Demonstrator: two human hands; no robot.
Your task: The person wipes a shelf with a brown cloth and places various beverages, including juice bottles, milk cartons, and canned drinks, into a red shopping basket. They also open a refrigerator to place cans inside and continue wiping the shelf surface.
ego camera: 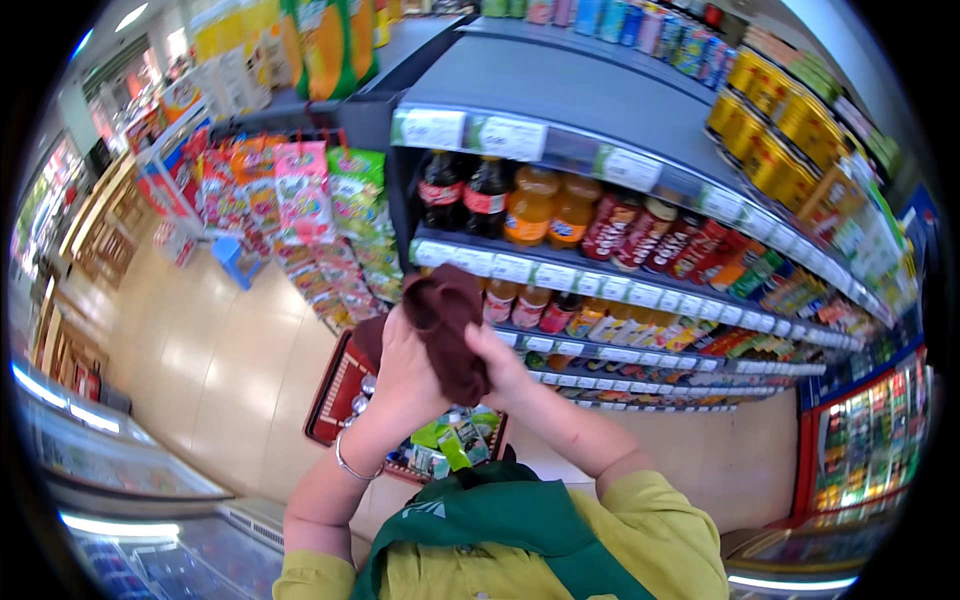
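A bunched dark brown cloth is gripped between both hands in front of my chest. My left hand holds it from the left side, and a bracelet circles that wrist. From the right, my right hand presses on the cloth with the thumb up. Behind and below the hands is a red plastic basket, partly hidden by my forearms. Green packets and several silvery round-topped items lie in it. Just beyond the hands stands a store shelf with bottled drinks.
Candy bags hang left of the shelf. A blue stool stands on the tiled floor. Chest freezers line the lower left. Yellow canned multipacks sit on the top shelf, and a drinks cooler is at right.
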